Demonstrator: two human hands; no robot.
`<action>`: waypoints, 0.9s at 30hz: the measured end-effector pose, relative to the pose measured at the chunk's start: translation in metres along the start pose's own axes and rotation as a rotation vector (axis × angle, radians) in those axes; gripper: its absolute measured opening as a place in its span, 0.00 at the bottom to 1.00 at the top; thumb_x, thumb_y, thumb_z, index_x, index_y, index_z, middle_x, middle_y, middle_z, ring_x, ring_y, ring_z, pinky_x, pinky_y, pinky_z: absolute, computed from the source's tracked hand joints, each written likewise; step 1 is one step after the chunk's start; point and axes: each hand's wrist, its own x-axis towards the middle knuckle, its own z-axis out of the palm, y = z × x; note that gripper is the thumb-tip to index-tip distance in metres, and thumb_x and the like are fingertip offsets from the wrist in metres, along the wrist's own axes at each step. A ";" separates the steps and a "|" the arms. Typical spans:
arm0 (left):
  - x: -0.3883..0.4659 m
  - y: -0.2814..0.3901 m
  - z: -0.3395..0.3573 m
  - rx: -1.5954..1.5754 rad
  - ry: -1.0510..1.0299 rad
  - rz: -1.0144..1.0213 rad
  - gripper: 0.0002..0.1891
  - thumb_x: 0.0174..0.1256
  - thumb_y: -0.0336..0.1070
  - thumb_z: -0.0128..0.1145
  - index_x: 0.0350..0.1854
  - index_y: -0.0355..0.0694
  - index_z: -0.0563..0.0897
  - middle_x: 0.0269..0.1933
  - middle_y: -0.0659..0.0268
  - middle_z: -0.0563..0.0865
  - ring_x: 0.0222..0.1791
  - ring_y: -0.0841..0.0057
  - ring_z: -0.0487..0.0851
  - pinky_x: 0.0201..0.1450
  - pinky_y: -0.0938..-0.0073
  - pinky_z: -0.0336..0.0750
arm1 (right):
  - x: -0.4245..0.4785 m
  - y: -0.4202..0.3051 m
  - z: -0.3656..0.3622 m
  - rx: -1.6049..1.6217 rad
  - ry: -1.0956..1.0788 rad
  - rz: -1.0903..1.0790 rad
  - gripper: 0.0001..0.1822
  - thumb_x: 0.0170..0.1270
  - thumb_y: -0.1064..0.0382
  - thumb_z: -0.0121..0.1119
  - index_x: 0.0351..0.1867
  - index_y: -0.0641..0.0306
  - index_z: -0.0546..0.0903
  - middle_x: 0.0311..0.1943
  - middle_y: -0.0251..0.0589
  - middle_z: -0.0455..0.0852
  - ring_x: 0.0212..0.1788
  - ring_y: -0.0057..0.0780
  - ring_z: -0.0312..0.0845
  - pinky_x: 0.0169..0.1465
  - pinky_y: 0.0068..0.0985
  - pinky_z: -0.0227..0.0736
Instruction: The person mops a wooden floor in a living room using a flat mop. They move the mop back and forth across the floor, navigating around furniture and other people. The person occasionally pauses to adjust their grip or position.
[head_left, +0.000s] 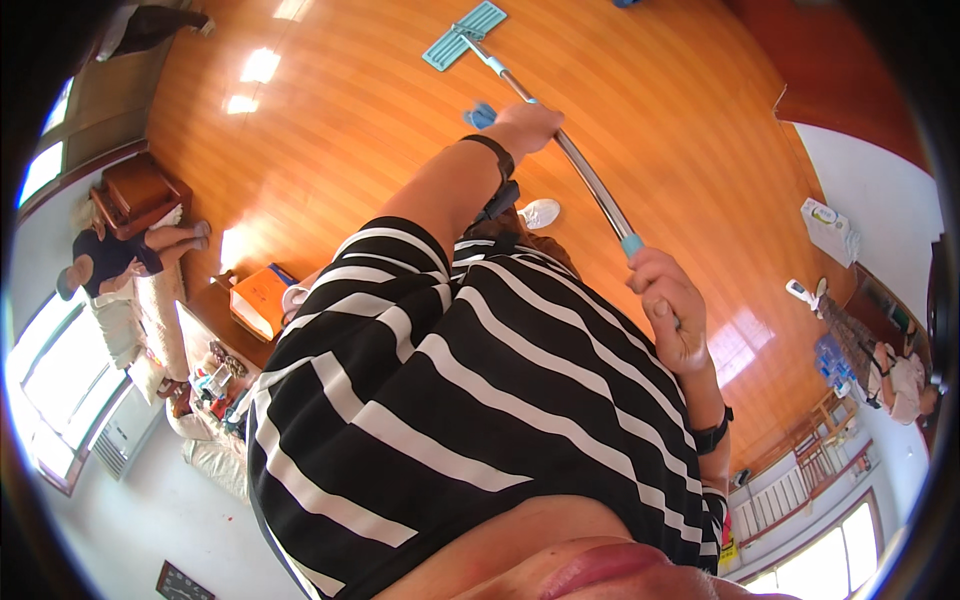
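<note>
A flat mop with a light-blue plastic head (465, 34) lies against the orange-brown wooden floor ahead of me, with no pad visible on the side facing me. My left hand (529, 126) is closed around the metal pole (587, 174) at about its middle. At the pole's near end, below a light-blue collar, my right hand (670, 309) grips the handle. A blurred blue thing (480, 115), perhaps a cloth, shows just beside my left hand; whether that hand touches it I cannot tell. A white shoe (541, 214) is on the floor below.
One person (112, 262) sits on a sofa at the left, near a wooden cabinet (142, 193) and an orange box (262, 300). Another person (896, 382) stands at the right, near blue water bottles (834, 361). A white package (829, 229) lies by the right wall.
</note>
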 end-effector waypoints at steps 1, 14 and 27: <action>0.000 0.012 0.004 0.021 -0.016 -0.001 0.11 0.68 0.33 0.54 0.50 0.47 0.82 0.45 0.59 0.87 0.50 0.55 0.85 0.45 0.54 0.81 | -0.007 -0.007 0.000 -0.016 0.012 0.022 0.08 0.67 0.72 0.48 0.29 0.71 0.73 0.36 0.50 0.78 0.48 0.48 0.75 0.55 0.39 0.71; -0.058 0.142 0.010 -0.069 -0.146 0.488 0.11 0.66 0.36 0.55 0.47 0.48 0.85 0.40 0.61 0.89 0.47 0.57 0.87 0.46 0.56 0.81 | -0.083 -0.140 -0.015 -0.096 0.232 -0.043 0.20 0.74 0.56 0.47 0.21 0.59 0.66 0.23 0.41 0.70 0.31 0.38 0.69 0.35 0.34 0.67; -0.047 -0.051 -0.031 0.021 -0.058 0.165 0.10 0.67 0.43 0.57 0.44 0.45 0.80 0.39 0.56 0.87 0.44 0.52 0.86 0.40 0.49 0.79 | 0.033 -0.066 0.054 0.052 0.095 0.091 0.08 0.61 0.70 0.53 0.24 0.71 0.73 0.31 0.47 0.77 0.42 0.47 0.73 0.50 0.40 0.71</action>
